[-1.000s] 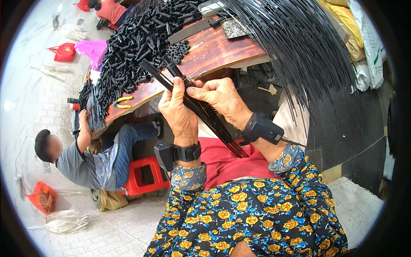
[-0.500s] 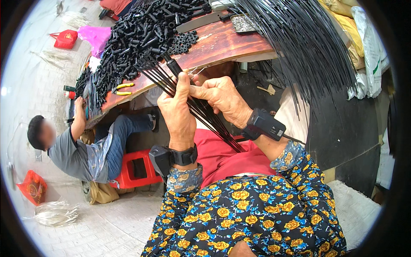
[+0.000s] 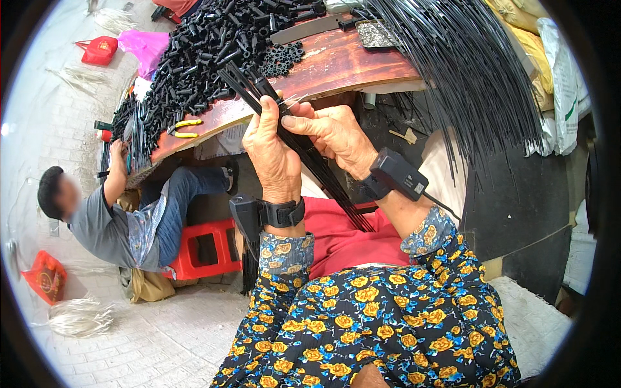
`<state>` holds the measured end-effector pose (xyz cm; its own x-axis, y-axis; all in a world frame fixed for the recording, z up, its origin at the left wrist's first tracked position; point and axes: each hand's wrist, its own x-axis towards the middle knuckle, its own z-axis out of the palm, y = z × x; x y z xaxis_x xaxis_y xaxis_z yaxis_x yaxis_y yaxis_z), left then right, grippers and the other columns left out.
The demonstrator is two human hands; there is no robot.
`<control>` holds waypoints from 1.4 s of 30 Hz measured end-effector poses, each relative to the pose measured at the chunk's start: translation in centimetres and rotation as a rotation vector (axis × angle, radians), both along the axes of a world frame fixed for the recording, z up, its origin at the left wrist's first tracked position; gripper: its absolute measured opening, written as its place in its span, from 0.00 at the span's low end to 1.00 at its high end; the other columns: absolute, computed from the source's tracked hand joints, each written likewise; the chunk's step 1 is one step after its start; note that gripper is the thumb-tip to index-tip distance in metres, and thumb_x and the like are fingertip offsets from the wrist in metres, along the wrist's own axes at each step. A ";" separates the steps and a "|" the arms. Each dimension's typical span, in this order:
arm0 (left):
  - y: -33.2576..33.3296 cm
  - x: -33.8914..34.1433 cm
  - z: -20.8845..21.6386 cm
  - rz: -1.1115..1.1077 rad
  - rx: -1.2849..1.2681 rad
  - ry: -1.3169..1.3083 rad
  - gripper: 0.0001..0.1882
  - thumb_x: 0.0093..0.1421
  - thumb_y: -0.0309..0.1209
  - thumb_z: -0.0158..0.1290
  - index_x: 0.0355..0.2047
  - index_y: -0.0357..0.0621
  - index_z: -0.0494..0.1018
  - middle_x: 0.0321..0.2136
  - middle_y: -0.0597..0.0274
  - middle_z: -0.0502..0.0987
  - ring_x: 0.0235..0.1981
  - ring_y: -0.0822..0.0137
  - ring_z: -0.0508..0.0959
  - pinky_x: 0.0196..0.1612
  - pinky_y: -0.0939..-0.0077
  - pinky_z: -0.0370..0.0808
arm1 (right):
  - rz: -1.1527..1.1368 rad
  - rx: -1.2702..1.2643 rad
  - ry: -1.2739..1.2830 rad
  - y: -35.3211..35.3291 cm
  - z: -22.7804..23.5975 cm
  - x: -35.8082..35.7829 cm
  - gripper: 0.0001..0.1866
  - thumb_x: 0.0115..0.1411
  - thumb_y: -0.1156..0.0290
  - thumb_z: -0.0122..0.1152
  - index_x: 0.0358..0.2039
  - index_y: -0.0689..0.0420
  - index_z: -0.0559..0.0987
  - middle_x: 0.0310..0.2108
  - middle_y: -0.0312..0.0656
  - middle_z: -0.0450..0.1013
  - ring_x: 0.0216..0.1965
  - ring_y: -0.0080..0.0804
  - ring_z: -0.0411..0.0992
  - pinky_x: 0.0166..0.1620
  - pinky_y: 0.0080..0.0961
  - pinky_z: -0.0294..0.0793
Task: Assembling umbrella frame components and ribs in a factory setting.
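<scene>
A bundle of thin black rods [image 3: 312, 163] slants from above my hands down to my lap, its upper ends gathered close together. My left hand [image 3: 275, 152] is closed round the bundle, thumb upright along it. At the upper end, just beyond that thumb, sits a short black tube-shaped part [image 3: 264, 86]. My right hand [image 3: 339, 138] is closed against the same rods from the right, its thumb pressed near my left thumb. Thin pale wire ends [image 3: 297, 101] stick out above the right fingers. The fingers hide where the wire meets the rods.
A red-brown wooden table [image 3: 352, 66] bears a heap of black tubular parts [image 3: 213, 48], yellow-handled pliers [image 3: 187, 128] and a tray of small metal pieces [image 3: 375, 34]. Long black rods [image 3: 453, 71] overhang its right side. A person [image 3: 119, 226] works at the left by a red stool [image 3: 206, 249].
The upper rod ends, fanned out before, are now drawn closer together. Both hands sit slightly lower in the view, still on the bundle. The person at the left has barely moved.
</scene>
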<state>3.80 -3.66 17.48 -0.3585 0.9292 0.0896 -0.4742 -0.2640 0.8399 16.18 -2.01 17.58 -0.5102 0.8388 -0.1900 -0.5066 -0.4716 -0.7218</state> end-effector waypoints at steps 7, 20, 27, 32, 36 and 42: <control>-0.1 0.0 -0.6 -0.022 -0.022 0.037 0.17 0.65 0.39 0.52 0.41 0.34 0.72 0.30 0.52 0.79 0.31 0.62 0.81 0.37 0.70 0.79 | -0.101 0.076 -0.108 -0.3 -0.8 -0.8 0.13 0.51 0.72 0.72 0.37 0.59 0.81 0.29 0.34 0.77 0.26 0.17 0.73 0.27 0.14 0.68; -0.5 1.7 -0.2 0.096 -0.044 0.088 0.13 0.66 0.34 0.50 0.38 0.34 0.71 0.28 0.54 0.78 0.30 0.62 0.81 0.36 0.70 0.79 | -0.425 0.513 -0.469 -0.6 -3.8 -2.4 0.17 0.52 0.63 0.72 0.17 0.62 0.79 0.15 0.29 0.69 0.20 0.12 0.63 0.21 0.16 0.62; -0.3 1.4 -0.3 0.016 -0.034 0.014 0.13 0.66 0.36 0.51 0.37 0.34 0.71 0.28 0.55 0.78 0.32 0.62 0.80 0.38 0.72 0.77 | -0.268 0.388 -0.075 0.2 -3.6 -1.6 0.20 0.53 0.63 0.71 0.14 0.60 0.75 0.14 0.29 0.68 0.19 0.13 0.62 0.21 0.17 0.62; -0.2 2.9 -0.1 0.129 -0.059 0.150 0.13 0.66 0.35 0.51 0.36 0.35 0.72 0.28 0.56 0.78 0.29 0.64 0.80 0.35 0.73 0.77 | -0.660 0.710 -0.548 -0.7 -4.1 -2.4 0.20 0.51 0.63 0.72 0.15 0.63 0.73 0.11 0.39 0.64 0.17 0.17 0.62 0.22 0.24 0.65; -0.3 2.4 0.2 0.115 -0.059 0.102 0.12 0.66 0.34 0.52 0.36 0.35 0.72 0.28 0.57 0.78 0.29 0.65 0.80 0.34 0.74 0.77 | -0.409 0.522 -0.271 0.1 -4.0 -1.6 0.16 0.55 0.66 0.69 0.17 0.61 0.76 0.17 0.32 0.70 0.21 0.14 0.64 0.25 0.18 0.66; -0.3 2.1 -0.1 -0.006 -0.080 -0.027 0.11 0.65 0.34 0.52 0.37 0.36 0.71 0.29 0.58 0.78 0.32 0.65 0.80 0.38 0.75 0.76 | -0.225 0.278 0.168 0.1 -3.8 -1.0 0.14 0.56 0.68 0.68 0.18 0.61 0.77 0.21 0.30 0.72 0.24 0.12 0.66 0.26 0.16 0.67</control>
